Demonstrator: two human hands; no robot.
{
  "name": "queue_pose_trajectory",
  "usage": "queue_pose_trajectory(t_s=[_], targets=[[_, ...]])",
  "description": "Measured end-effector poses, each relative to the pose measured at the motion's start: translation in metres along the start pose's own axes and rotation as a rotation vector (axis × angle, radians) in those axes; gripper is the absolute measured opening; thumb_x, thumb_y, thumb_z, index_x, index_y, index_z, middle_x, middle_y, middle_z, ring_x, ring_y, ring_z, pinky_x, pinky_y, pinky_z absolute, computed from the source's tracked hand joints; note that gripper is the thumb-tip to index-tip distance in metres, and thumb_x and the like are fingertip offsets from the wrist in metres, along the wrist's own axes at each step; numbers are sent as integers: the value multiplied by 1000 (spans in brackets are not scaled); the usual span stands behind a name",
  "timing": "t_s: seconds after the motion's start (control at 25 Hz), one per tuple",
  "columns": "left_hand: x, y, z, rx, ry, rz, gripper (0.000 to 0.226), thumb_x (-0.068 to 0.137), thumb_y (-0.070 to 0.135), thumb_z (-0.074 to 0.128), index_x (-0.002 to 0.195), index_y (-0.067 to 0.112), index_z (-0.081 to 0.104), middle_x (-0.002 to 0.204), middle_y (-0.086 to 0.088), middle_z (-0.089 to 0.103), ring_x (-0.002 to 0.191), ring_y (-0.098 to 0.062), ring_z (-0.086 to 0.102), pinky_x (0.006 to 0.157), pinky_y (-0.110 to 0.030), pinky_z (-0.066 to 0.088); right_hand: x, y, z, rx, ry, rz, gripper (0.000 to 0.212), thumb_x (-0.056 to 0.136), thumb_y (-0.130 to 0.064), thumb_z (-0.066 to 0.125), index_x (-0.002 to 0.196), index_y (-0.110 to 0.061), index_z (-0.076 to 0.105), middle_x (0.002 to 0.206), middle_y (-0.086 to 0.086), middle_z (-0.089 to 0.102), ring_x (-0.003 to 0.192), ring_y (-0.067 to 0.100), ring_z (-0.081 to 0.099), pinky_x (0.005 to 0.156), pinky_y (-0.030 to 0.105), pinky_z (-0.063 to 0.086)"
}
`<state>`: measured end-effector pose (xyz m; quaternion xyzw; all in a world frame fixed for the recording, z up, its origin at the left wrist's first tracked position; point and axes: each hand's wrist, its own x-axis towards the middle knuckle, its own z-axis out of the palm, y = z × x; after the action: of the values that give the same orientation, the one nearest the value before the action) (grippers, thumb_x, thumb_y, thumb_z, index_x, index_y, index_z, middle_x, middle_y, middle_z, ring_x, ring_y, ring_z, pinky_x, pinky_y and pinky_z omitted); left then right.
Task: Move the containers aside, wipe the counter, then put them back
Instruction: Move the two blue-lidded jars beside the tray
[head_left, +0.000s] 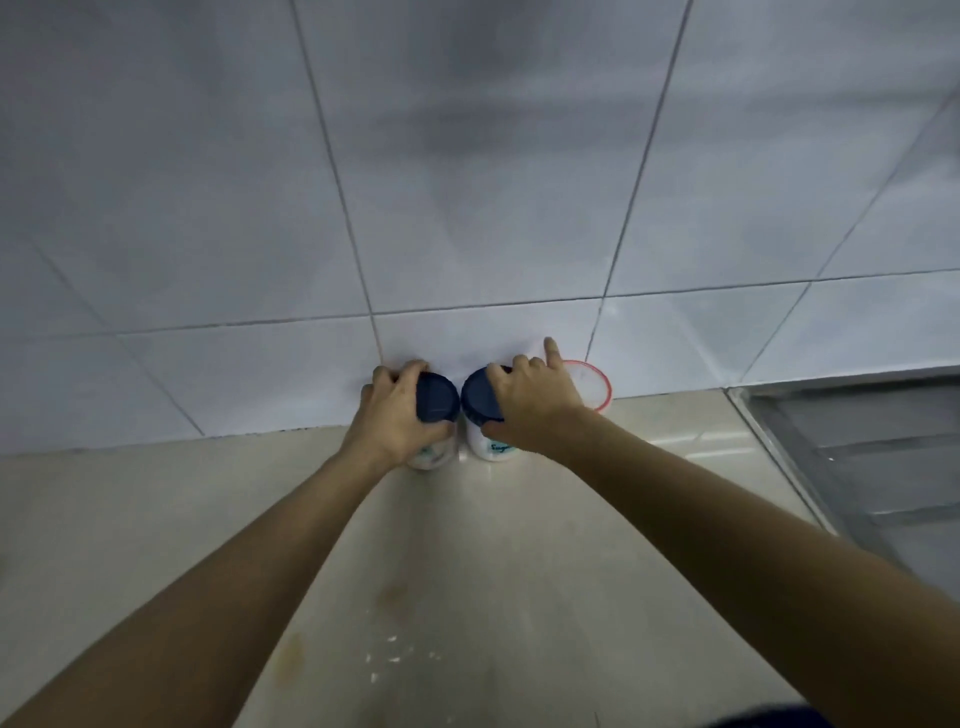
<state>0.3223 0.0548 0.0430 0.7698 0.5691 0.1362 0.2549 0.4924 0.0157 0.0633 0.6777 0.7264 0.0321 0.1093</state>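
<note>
Where pale crumbs (387, 656) and brownish stains (291, 657) mark the near counter (156, 519), both arms reach forward. The left hand (397, 415) grips one navy-lidded white jar (435, 415), the right hand (535, 402) its touching twin (485, 421), both against the tiled wall (467, 182). A red-rimmed container (595, 387) stands behind; contents hidden.

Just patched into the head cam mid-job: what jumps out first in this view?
Two bare hands, the left hand and the right hand, each grip a white jar with a dark blue lid, the left jar and the right jar, side by side against the white tiled wall. Behind the right hand sits a red-rimmed clear container. Nearer the camera, pale crumbs and brownish stains mark the beige counter.
</note>
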Motion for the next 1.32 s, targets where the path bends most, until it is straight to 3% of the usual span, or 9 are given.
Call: queue_pose_trajectory(t_s=[0.12, 0.28, 0.44, 0.8, 0.96, 1.16, 1.32], targets=[[-1, -7, -10, 22, -5, 12, 71, 67, 37, 80, 129, 27, 48, 124, -11, 42, 115, -30, 47, 96, -33, 43, 9, -3, -3, 89, -10, 36, 72, 76, -62, 58, 125, -12, 43, 118, 14, 55, 109, 32, 53, 107, 49, 28], [-40, -30, -30, 18, 60, 10, 71, 67, 39, 79, 131, 28, 48, 121, -8, 43, 111, -25, 49, 89, -28, 44, 9, -21, -6, 182, 119, -14, 79, 62, -63, 66, 118, -11, 46, 109, 12, 54, 97, 32, 54, 91, 41, 40], [-96, -79, -67, 7, 175, -80, 71, 69, 41, 75, 133, 31, 47, 124, -4, 43, 112, -21, 48, 91, -26, 43, -6, -76, -21, 347, 255, -147, 85, 56, -60, 70, 123, -11, 51, 109, 10, 56, 98, 30, 56, 89, 40, 41], [-254, -238, -147, 119, 354, -388, 70, 71, 51, 69, 135, 35, 46, 130, -3, 46, 115, -24, 51, 90, -32, 46, -37, -294, -66, 541, 114, -456, 84, 57, -61, 70, 129, -25, 48, 119, 1, 48, 109, 21, 49, 98, 33, 37], [-290, -293, -168, 152, 380, -448, 77, 65, 63, 56, 136, 35, 45, 132, -3, 44, 115, -27, 51, 89, -35, 50, -36, -373, -73, 570, 138, -470, 82, 56, -60, 71, 127, -25, 49, 118, 1, 49, 107, 22, 50, 95, 34, 40], [-309, -328, -173, 209, 459, -482, 72, 69, 56, 66, 134, 32, 48, 129, -6, 48, 111, -29, 54, 88, -37, 50, -33, -425, -68, 576, 167, -428, 82, 56, -59, 73, 126, -21, 52, 118, 5, 50, 107, 24, 51, 92, 38, 44], [-311, -340, -173, 226, 480, -477, 69, 68, 58, 60, 130, 28, 53, 123, -10, 52, 106, -31, 57, 82, -39, 54, -33, -446, -61, 597, 187, -444, 79, 56, -56, 74, 123, -20, 55, 119, 6, 52, 107, 25, 52, 88, 38, 47]])
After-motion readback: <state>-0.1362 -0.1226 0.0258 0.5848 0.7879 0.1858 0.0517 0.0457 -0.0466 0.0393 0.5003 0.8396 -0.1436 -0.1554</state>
